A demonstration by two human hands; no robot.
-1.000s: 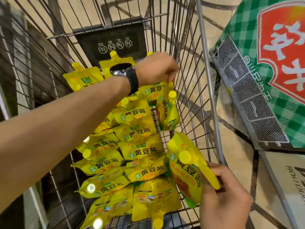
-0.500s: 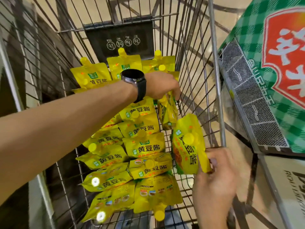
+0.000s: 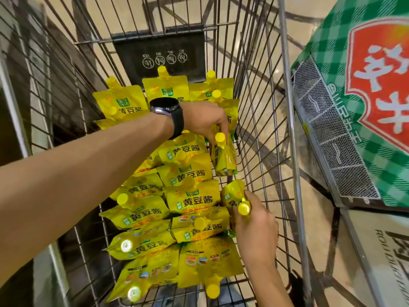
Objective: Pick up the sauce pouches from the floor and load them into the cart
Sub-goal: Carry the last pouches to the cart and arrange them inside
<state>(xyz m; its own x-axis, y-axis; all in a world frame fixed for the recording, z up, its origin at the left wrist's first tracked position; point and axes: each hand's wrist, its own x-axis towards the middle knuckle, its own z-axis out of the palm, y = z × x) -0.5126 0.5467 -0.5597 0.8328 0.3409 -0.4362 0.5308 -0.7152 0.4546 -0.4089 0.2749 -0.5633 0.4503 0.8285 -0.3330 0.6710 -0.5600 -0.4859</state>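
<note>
Loading is looking well along: rows of sauce pouches (image 3: pixel 190 197) are lying flat in the cart (image 3: pixel 286 85); whether any are waiting on the floor, cannot tell. Nearest, right hand (image 3: pixel 256 231) is gripping a near pouch (image 3: pixel 231 194) around its spout, lowering it into the bare right-hand strip. Farther in, left hand (image 3: pixel 203 120), arm reaching across, is pinching an upright pouch (image 3: pixel 224 159) at its cap near the right wall.
</note>
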